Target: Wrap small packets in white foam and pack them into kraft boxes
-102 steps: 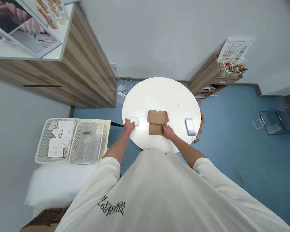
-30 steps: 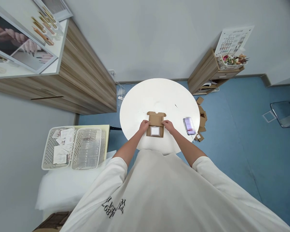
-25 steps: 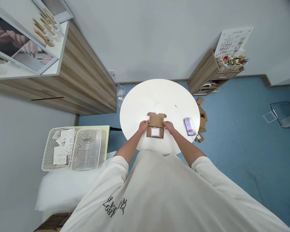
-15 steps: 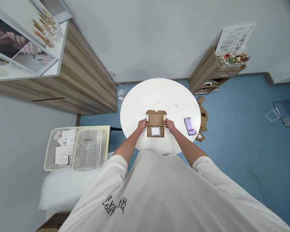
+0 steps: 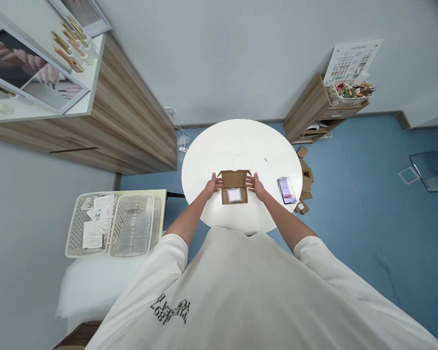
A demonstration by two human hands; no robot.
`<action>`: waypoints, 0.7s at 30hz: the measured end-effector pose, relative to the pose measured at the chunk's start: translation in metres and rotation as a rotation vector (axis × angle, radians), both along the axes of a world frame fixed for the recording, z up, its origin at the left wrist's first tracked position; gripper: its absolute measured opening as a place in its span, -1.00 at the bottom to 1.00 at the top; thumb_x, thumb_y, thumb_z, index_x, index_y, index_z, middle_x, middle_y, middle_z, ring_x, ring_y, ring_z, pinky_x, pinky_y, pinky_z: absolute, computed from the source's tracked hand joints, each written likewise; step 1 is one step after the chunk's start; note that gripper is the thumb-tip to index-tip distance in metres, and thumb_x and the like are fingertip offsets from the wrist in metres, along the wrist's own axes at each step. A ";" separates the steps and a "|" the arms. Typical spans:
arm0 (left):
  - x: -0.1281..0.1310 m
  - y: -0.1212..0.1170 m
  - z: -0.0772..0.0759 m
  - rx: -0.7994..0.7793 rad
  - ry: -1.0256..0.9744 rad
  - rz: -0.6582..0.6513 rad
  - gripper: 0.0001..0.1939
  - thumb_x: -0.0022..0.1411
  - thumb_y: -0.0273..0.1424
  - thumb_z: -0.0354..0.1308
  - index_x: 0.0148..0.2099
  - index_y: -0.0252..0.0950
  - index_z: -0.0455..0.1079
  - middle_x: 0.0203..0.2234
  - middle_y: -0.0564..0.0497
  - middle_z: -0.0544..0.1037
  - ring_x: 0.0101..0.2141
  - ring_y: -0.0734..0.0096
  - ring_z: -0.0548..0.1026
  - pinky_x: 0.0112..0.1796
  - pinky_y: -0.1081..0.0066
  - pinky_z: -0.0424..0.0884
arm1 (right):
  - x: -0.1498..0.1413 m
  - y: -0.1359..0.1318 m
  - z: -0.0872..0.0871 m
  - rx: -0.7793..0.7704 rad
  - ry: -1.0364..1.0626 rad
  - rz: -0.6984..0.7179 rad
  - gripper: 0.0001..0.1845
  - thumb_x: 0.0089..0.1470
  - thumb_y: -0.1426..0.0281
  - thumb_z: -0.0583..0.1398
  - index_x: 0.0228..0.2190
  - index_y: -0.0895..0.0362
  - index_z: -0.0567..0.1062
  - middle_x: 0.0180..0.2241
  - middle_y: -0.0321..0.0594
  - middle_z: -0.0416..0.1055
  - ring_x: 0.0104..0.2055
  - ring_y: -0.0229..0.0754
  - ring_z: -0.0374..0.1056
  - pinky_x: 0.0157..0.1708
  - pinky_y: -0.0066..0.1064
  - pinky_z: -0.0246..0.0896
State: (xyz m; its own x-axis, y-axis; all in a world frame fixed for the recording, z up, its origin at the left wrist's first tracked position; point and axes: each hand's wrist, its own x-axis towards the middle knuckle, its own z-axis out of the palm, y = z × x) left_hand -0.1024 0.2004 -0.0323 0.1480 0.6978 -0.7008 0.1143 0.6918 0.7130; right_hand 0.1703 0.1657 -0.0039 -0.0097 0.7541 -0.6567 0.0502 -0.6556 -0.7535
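Note:
A small brown cardboard box [image 5: 235, 200] sits on the round white table [image 5: 219, 146]. Its lid [image 5: 234, 179] is raised at the back, with side flaps angled outward. Inside lies a pale, plastic-wrapped packet [image 5: 235, 195]. My left hand [image 5: 213, 185] is at the left side of the lid, fingers stretched toward the cardboard and thumb apart. Mirroring it on the right is my right hand [image 5: 255, 186], its fingers extended and spread against the lid's side. Both hands seem to touch the cardboard, though the fingertips are partly hidden.
A phone [image 5: 286, 190] with a cable lies at the table's right edge, and a small dark item [image 5: 266, 160] farther back. Flattened cardboard [image 5: 306, 180] is on the floor to the right. Two white baskets [image 5: 111, 233] stand at left, near a wooden cabinet [image 5: 131, 112].
The lid has tilted up from lying back. My fingers have moved from gripping near its side flaps to stretching out along its sides, thumbs raised.

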 end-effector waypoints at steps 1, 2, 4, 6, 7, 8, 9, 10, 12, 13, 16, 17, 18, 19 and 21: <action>0.000 0.000 0.001 -0.005 -0.010 0.005 -0.19 0.35 0.25 -0.31 0.01 -0.27 0.49 -0.01 -0.21 0.59 -0.13 0.23 0.58 -0.22 0.35 0.45 | -0.001 0.000 0.002 0.005 0.001 0.009 -0.09 0.26 -0.22 -0.31 0.23 0.04 0.39 0.23 -0.14 0.36 0.10 -0.05 0.41 -0.02 -0.29 0.35; 0.000 0.000 0.003 -0.004 -0.009 0.008 -0.20 0.35 0.25 -0.30 0.00 -0.27 0.49 0.00 -0.21 0.58 -0.10 0.21 0.58 -0.20 0.35 0.45 | -0.001 0.000 0.004 0.010 -0.003 0.016 -0.09 0.27 -0.21 -0.31 0.23 0.04 0.40 0.24 -0.14 0.36 0.12 -0.04 0.40 0.00 -0.28 0.34; 0.000 0.000 0.008 0.017 0.011 0.003 -0.23 0.35 0.25 -0.24 0.00 -0.27 0.48 0.03 -0.22 0.56 -0.07 0.18 0.57 -0.17 0.33 0.46 | -0.003 -0.001 0.007 0.022 -0.017 0.024 -0.10 0.28 -0.20 -0.31 0.22 0.04 0.41 0.24 -0.14 0.36 0.13 -0.04 0.39 0.02 -0.27 0.33; 0.000 -0.001 0.013 0.056 0.030 -0.014 -0.27 0.34 0.24 -0.17 0.00 -0.27 0.47 0.06 -0.21 0.55 -0.04 0.17 0.56 -0.14 0.31 0.46 | -0.004 -0.002 0.010 0.035 -0.018 0.018 -0.12 0.29 -0.20 -0.28 0.21 0.04 0.43 0.24 -0.13 0.35 0.13 -0.03 0.39 0.03 -0.26 0.34; 0.001 -0.002 0.016 0.076 0.037 -0.021 -0.30 0.34 0.23 -0.14 0.01 -0.26 0.47 0.06 -0.21 0.55 -0.03 0.16 0.56 -0.13 0.31 0.46 | -0.004 -0.003 0.011 0.040 -0.006 0.006 -0.13 0.29 -0.19 -0.26 0.20 0.05 0.43 0.24 -0.12 0.35 0.13 -0.02 0.39 0.04 -0.25 0.34; 0.001 -0.003 0.019 0.094 0.044 -0.024 -0.32 0.34 0.22 -0.12 0.01 -0.25 0.46 0.06 -0.19 0.55 -0.03 0.17 0.56 -0.11 0.30 0.46 | -0.004 -0.004 0.012 0.046 0.014 -0.008 -0.14 0.29 -0.19 -0.25 0.19 0.06 0.45 0.23 -0.10 0.36 0.12 -0.01 0.40 0.04 -0.24 0.35; 0.001 -0.004 0.021 0.113 0.048 -0.023 -0.33 0.34 0.21 -0.10 0.00 -0.24 0.47 0.05 -0.18 0.55 -0.03 0.17 0.56 -0.10 0.30 0.46 | -0.004 -0.004 0.012 0.051 0.037 -0.021 -0.16 0.30 -0.19 -0.23 0.18 0.07 0.46 0.22 -0.09 0.37 0.12 -0.01 0.40 0.05 -0.23 0.35; 0.001 -0.004 0.022 0.132 0.047 -0.025 -0.35 0.34 0.20 -0.10 -0.02 -0.24 0.47 0.04 -0.17 0.56 -0.03 0.18 0.55 -0.09 0.29 0.46 | -0.003 -0.005 0.013 0.058 0.059 -0.030 -0.17 0.30 -0.18 -0.21 0.16 0.08 0.47 0.21 -0.07 0.39 0.12 0.00 0.40 0.06 -0.23 0.35; 0.001 -0.006 0.024 0.170 0.053 -0.029 -0.38 0.34 0.19 -0.09 -0.08 -0.23 0.50 0.00 -0.14 0.57 -0.04 0.19 0.55 -0.07 0.30 0.46 | -0.003 -0.006 0.013 0.072 0.082 -0.038 -0.18 0.31 -0.18 -0.18 0.12 0.10 0.51 0.18 -0.05 0.41 0.13 0.00 0.39 0.08 -0.21 0.35; 0.001 -0.006 0.024 0.191 0.066 -0.033 -0.39 0.34 0.18 -0.08 -0.12 -0.22 0.51 -0.02 -0.12 0.58 -0.04 0.20 0.54 -0.07 0.30 0.45 | -0.004 -0.006 0.012 0.077 0.081 -0.039 -0.20 0.31 -0.17 -0.16 0.09 0.11 0.52 0.17 -0.04 0.42 0.13 0.01 0.39 0.09 -0.21 0.35; 0.002 -0.011 0.022 0.254 0.160 -0.063 -0.47 0.32 0.13 0.01 -0.18 -0.21 0.52 -0.07 -0.09 0.58 -0.07 0.20 0.52 -0.07 0.30 0.44 | -0.005 -0.007 0.009 0.078 0.044 -0.035 -0.26 0.31 -0.15 -0.08 0.04 0.14 0.55 0.18 -0.02 0.41 0.15 0.02 0.37 0.11 -0.21 0.33; 0.002 -0.014 0.020 0.271 0.190 -0.084 -0.50 0.32 0.11 0.03 -0.18 -0.21 0.52 -0.09 -0.09 0.58 -0.09 0.19 0.52 -0.08 0.30 0.44 | -0.006 -0.008 0.007 0.082 0.025 -0.024 -0.29 0.30 -0.13 -0.05 0.03 0.14 0.55 0.17 -0.02 0.41 0.16 0.02 0.37 0.12 -0.21 0.32; 0.002 -0.018 0.018 0.284 0.210 -0.112 -0.53 0.32 0.08 0.05 -0.18 -0.21 0.52 -0.10 -0.08 0.59 -0.10 0.18 0.52 -0.10 0.29 0.44 | -0.007 -0.010 0.005 0.093 0.001 -0.004 -0.33 0.30 -0.12 -0.01 0.02 0.12 0.55 0.17 -0.04 0.41 0.16 0.02 0.36 0.12 -0.20 0.31; 0.002 -0.022 0.016 0.294 0.224 -0.143 -0.57 0.33 0.03 0.07 -0.17 -0.21 0.51 -0.11 -0.08 0.59 -0.11 0.18 0.53 -0.11 0.29 0.45 | -0.007 -0.013 0.002 0.114 -0.031 0.027 -0.37 0.29 -0.10 0.02 0.00 0.10 0.56 0.15 -0.07 0.43 0.17 0.02 0.35 0.13 -0.19 0.30; 0.001 -0.034 0.009 0.326 0.262 -0.202 -0.67 0.33 -0.09 0.10 -0.13 -0.21 0.51 -0.08 -0.08 0.58 -0.09 0.18 0.53 -0.08 0.28 0.45 | -0.008 -0.021 -0.003 0.179 -0.131 0.107 -0.45 0.27 -0.06 0.05 -0.03 0.04 0.57 0.13 -0.15 0.45 0.18 0.01 0.33 0.16 -0.16 0.26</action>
